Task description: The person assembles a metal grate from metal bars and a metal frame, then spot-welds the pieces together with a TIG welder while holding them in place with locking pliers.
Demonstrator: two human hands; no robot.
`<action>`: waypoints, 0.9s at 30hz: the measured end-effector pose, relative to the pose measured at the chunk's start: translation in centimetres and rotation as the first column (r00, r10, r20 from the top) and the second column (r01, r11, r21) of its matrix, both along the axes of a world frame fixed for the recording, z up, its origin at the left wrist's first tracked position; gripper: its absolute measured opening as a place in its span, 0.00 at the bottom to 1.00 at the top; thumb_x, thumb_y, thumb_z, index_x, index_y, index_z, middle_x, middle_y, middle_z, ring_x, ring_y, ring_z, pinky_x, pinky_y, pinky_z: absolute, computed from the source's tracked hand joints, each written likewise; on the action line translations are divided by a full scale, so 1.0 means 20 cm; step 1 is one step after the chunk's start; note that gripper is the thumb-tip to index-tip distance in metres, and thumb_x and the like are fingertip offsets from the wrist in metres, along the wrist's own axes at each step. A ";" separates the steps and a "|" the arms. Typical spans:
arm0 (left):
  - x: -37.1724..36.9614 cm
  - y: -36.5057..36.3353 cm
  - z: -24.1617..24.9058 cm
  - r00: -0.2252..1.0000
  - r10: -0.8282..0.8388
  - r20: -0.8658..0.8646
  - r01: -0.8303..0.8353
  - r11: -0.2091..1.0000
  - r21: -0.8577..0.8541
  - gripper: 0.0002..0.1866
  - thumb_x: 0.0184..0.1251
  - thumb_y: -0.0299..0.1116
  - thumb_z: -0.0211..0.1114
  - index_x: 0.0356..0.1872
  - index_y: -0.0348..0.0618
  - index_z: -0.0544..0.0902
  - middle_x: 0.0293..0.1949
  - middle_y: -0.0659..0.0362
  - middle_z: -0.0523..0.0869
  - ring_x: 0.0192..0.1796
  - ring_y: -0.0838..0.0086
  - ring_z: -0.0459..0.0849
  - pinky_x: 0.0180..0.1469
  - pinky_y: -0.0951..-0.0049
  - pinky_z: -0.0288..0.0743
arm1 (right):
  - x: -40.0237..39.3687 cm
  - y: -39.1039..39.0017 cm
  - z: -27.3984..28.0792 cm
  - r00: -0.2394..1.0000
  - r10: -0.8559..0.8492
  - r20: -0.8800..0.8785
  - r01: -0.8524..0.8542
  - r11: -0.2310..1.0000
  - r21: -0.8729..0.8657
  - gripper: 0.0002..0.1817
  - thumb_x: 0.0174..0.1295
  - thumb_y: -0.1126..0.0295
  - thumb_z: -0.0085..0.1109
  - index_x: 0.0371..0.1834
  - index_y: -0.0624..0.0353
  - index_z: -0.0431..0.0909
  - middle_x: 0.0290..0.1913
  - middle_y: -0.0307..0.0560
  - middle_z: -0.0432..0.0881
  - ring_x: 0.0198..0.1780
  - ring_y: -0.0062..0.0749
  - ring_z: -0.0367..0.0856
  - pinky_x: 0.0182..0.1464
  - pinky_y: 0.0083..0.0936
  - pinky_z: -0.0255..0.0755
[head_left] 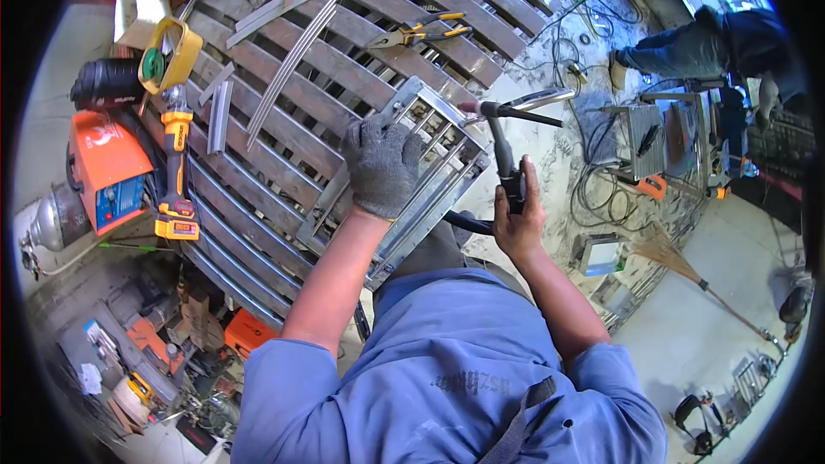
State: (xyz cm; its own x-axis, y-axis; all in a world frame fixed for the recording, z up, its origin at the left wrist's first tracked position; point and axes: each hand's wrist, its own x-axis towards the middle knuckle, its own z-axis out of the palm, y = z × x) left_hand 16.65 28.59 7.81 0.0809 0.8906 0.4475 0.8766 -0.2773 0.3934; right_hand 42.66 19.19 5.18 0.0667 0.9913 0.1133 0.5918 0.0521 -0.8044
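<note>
A metal frame with parallel bars (404,228) lies at the near edge of the slatted metal table (296,94). My left hand (381,163), in a dark grey glove, rests on the frame's left side; its fingers are curled, and anything under them is hidden. Bare, my right hand (520,215) holds the dark handle of a welding torch (501,150) right of the frame. The torch's head points up and left, close to the frame's upper right corner. Pliers with yellow and black handles (421,32) lie farther back on the slats.
An orange angle grinder (177,163) and an orange machine (107,174) stand at the left. Thin rods (292,73) lie across the slats. At the upper right is another person (705,47). Cables (601,198) and a broom (670,256) are on the floor.
</note>
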 end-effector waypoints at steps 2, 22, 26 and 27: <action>-0.02 -0.07 -0.03 0.996 0.046 -0.077 -0.054 0.992 -0.110 0.09 0.75 0.38 0.74 0.48 0.45 0.90 0.49 0.50 0.86 0.56 0.48 0.84 0.61 0.46 0.77 | 0.02 0.00 0.04 1.000 -0.010 0.010 0.010 1.000 -0.012 0.41 0.80 0.73 0.67 0.93 0.57 0.58 0.74 0.71 0.83 0.67 0.56 0.91 0.66 0.43 0.84; 0.01 -0.16 -0.20 0.989 0.135 0.053 -0.123 0.975 -0.185 0.03 0.68 0.34 0.68 0.37 0.49 0.84 0.42 0.52 0.85 0.52 0.52 0.85 0.57 0.47 0.77 | -0.08 -0.01 0.08 0.985 0.040 0.168 -0.044 0.999 0.024 0.42 0.81 0.73 0.66 0.93 0.64 0.55 0.74 0.63 0.80 0.58 0.40 0.88 0.60 0.34 0.84; 0.00 -0.16 -0.22 0.986 0.145 0.079 -0.132 0.981 -0.145 0.04 0.72 0.35 0.69 0.38 0.49 0.85 0.42 0.52 0.85 0.52 0.51 0.85 0.58 0.46 0.76 | -0.09 0.00 0.04 0.976 0.061 0.207 -0.077 0.995 0.070 0.42 0.81 0.74 0.66 0.93 0.64 0.55 0.71 0.62 0.82 0.56 0.38 0.88 0.58 0.33 0.84; 0.00 -0.16 -0.22 0.986 0.147 0.077 -0.134 0.980 -0.150 0.04 0.73 0.35 0.69 0.38 0.49 0.85 0.42 0.52 0.85 0.52 0.51 0.85 0.59 0.46 0.76 | -0.10 0.00 0.05 0.971 0.066 0.228 -0.085 0.994 0.075 0.42 0.81 0.74 0.66 0.93 0.64 0.55 0.71 0.62 0.82 0.55 0.38 0.88 0.57 0.33 0.84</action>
